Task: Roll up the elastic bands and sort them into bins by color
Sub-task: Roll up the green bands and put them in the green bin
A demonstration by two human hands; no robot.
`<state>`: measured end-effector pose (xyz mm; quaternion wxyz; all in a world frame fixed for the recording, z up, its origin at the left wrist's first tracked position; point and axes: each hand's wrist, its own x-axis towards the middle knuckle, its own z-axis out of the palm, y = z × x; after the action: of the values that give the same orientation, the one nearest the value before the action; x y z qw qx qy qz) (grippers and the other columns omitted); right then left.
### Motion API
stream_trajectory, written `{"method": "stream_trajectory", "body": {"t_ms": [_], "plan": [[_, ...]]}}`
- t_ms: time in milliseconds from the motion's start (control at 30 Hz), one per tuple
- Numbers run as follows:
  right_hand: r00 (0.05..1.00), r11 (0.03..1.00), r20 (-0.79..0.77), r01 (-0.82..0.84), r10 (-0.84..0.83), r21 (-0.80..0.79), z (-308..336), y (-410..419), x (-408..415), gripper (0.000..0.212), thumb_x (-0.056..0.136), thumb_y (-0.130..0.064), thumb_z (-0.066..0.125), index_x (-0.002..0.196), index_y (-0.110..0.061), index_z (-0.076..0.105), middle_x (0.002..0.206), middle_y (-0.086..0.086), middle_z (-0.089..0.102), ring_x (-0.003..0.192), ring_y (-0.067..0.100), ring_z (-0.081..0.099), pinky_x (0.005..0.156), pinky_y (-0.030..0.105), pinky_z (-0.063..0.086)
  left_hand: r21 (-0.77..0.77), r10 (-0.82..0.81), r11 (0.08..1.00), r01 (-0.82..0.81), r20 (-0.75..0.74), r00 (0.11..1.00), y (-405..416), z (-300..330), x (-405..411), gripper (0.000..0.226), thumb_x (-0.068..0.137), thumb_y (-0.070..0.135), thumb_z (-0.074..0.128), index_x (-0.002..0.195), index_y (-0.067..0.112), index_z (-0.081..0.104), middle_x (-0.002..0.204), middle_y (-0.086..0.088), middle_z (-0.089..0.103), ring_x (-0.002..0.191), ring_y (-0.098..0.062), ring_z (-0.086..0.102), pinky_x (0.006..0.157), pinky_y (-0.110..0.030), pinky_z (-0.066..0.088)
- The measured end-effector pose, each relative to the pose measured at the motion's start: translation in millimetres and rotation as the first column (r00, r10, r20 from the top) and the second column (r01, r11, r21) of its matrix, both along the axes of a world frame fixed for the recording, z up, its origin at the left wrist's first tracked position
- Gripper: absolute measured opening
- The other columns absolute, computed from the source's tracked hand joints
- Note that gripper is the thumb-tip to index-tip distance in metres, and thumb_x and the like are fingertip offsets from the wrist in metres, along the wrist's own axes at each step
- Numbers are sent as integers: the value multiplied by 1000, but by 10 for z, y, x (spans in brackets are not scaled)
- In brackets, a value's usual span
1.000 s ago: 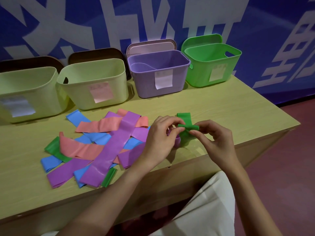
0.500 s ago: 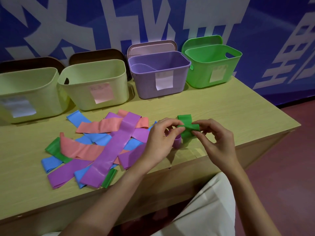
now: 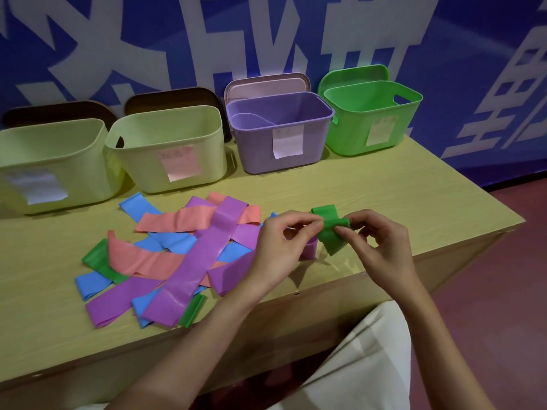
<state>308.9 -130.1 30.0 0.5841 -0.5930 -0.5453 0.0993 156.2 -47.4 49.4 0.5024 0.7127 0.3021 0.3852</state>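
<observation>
Both hands pinch a green elastic band (image 3: 331, 232) just above the table's front edge, near its right side. My left hand (image 3: 281, 247) grips its left end with thumb and forefinger, and my right hand (image 3: 376, 247) grips the right end of its partly rolled top. A pile of flat bands (image 3: 177, 253) in purple, pink, blue and green lies to the left. At the back stand a green bin (image 3: 373, 113), a purple bin (image 3: 278, 134) and two pale yellow bins (image 3: 168, 149) (image 3: 50, 164).
A purple rolled band (image 3: 309, 250) lies on the table (image 3: 414, 208) partly behind my left hand. Lids lean behind the bins against a blue wall with white lettering. The table's right edge drops to a reddish floor. White fabric covers my lap below the front edge.
The green band's top has been rolled a little further between the fingers, and both hands have shifted slightly. The pile and bins have not moved.
</observation>
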Motion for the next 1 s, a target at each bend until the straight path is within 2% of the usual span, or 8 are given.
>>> {"method": "stream_trajectory", "body": {"t_ms": [133, 233, 400, 533, 600, 767, 900, 1000], "plan": [[1000, 1000, 8, 6, -6, -25, 13, -8, 13, 4, 83, -10, 73, 85, -10, 70, 82, -7, 69, 67, 12, 58, 59, 31, 46, 65, -4, 998, 5, -13, 1000, -7, -26, -22, 15, 83, 8, 70, 97, 12, 72, 77, 0, 66, 69, -5, 57, 70, -22, 50], [1000, 1000, -3, -7, 7, -1, 26, -9, -12, 8, 81, -12, 74, 84, -18, 68, 82, -9, 69, 69, 15, 61, 63, 34, 50, 26, 16, 1000, -16, -12, 1000, 10, -29, -1, 10, 85, 7, 68, 93, 13, 72, 81, 0, 69, 78, -12, 64, 77, -27, 51], [998, 999, -55, -9, 10, 35, -3, -4, -19, 9, 79, -17, 73, 87, -15, 68, 81, -5, 69, 74, 18, 65, 72, 38, 54, -102, 7, 995, -4, 32, 999, 8, -6, 32, 10, 89, 8, 63, 92, 12, 71, 73, 12, 66, 68, 2, 57, 71, -18, 45], [996, 998, -86, -28, 33, 49, 54, -8, -17, 32, 79, -4, 75, 106, -17, 63, 74, 0, 64, 71, 16, 63, 71, 29, 53, -127, -5, 992, 11, 49, 999, -6, 15, 40, 12, 91, 9, 61, 93, 16, 69, 76, 11, 66, 67, 4, 55, 71, -15, 43], [998, 998, -39, -49, 50, 38, 87, -15, -9, 39, 80, 1, 73, 113, -18, 63, 74, -2, 63, 71, 18, 62, 71, 31, 53, -133, -3, 991, 9, 47, 999, -15, 21, 39, 12, 91, 10, 60, 96, 15, 70, 79, 11, 67, 68, 6, 56, 72, -14, 43], [999, 999, -18, -26, 27, 41, 97, -30, -58, 21, 81, -8, 71, 94, -24, 66, 85, -7, 68, 75, 12, 63, 69, 38, 52, -115, 27, 993, -24, 27, 999, -21, 39, 22, 17, 91, 13, 61, 101, 5, 73, 77, 13, 67, 65, 9, 55, 71, -16, 42], [1000, 999, 17, 6, -7, 37, 182, -108, -134, 13, 82, -12, 71, 89, -21, 65, 81, -11, 66, 68, 7, 58, 62, 32, 49, -55, -6, 998, 9, 52, 999, -67, 102, -45, 15, 92, 12, 59, 98, 9, 73, 85, 8, 71, 77, 4, 61, 74, -19, 47], [999, 997, 34, 15, -17, 69, 315, -162, -223, 13, 81, -15, 71, 85, -24, 63, 77, -14, 65, 62, 6, 54, 57, 28, 46, 3, -43, 999, 43, 102, 994, -99, 189, -117, 14, 92, 8, 58, 97, 10, 71, 88, 5, 70, 86, -1, 63, 77, -16, 47]]}}
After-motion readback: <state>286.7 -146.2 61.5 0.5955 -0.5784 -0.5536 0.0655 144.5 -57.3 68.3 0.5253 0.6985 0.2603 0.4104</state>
